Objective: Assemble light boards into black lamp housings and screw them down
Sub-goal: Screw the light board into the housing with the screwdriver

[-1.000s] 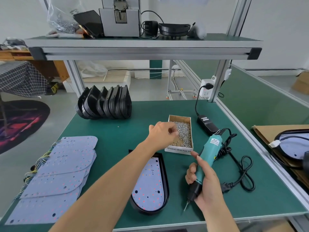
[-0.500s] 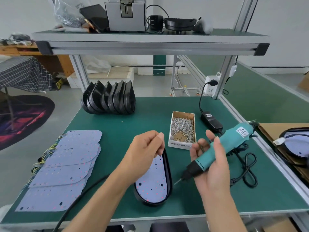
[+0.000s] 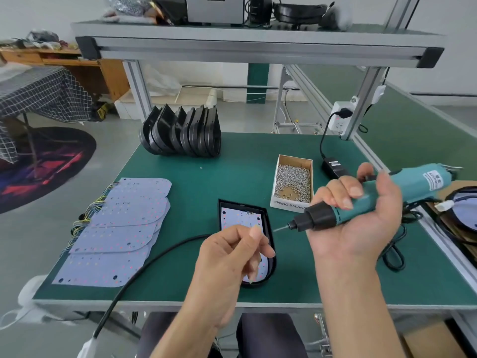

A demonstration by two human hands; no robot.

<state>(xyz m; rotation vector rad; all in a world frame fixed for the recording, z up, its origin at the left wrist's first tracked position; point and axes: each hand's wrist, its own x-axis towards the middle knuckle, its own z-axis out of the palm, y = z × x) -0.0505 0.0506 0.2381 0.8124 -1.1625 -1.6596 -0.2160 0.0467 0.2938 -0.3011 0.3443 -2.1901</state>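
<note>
Green table top [image 3: 232, 177], teal screwdriver [image 3: 402, 192] with black nose, black housings [image 3: 185, 133] at 11 o'clock, pale lilac boards [image 3: 124, 228] with red dots at 9 o'clock, silver screws [image 3: 293, 180] in tan box [image 3: 284, 204], checked cloth [image 3: 38, 91], red-purple rug [image 3: 44, 164].

**Screwdriver raised, bit aimed at the left hand's fingers**

The right hand [image 3: 356, 223] grips a teal electric screwdriver [image 3: 382, 195] held nearly level above the green worktop [image 3: 232, 171], its bit pointing left toward the left hand [image 3: 232, 257]. That hand hovers over a black lamp housing [image 3: 269, 223] with a light board [image 3: 240, 218] seated inside; its fingers [image 3: 258, 235] are curled together as if pinching something too small to make out. Just beyond the housing sits an open cardboard box of screws [image 3: 293, 179]. A fanned pile of spare light boards [image 3: 121, 228] lies at the left, and a row of empty black housings [image 3: 183, 133] stands on edge at the far side.
</note>
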